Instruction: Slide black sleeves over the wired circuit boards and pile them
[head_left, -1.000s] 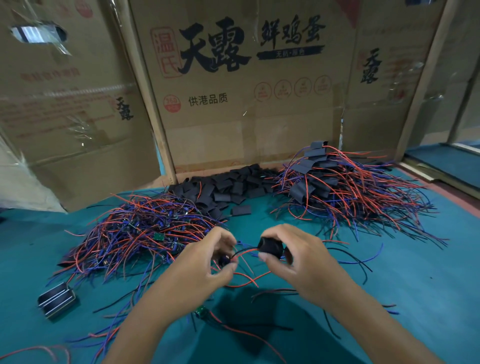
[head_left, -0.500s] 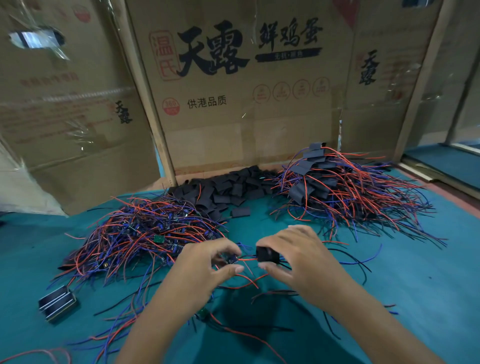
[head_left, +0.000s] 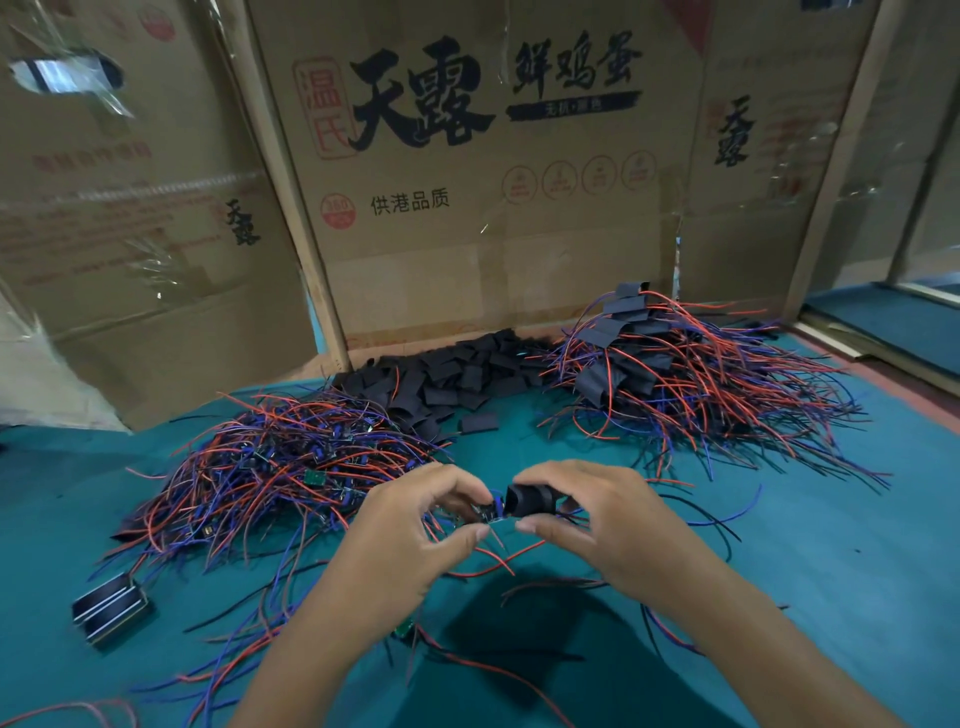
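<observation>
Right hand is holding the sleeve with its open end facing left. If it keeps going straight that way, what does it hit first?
The small wired circuit board pinched in the left hand, right at the mouth of the black sleeve that the right hand holds. Depth alignment looks right but isn't certain.

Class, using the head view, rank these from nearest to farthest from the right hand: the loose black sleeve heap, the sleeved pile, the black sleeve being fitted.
1. black sleeve, pinched in the right hand.
2. sleeved pile, behind, right.
3. loose sleeve heap, behind, centre; close to call with 2.

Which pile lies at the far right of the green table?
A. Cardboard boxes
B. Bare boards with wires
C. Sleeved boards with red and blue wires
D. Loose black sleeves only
C: the far-right pile shows black sleeves fitted over boards, with red and blue wires fanning out across the green table.
</observation>
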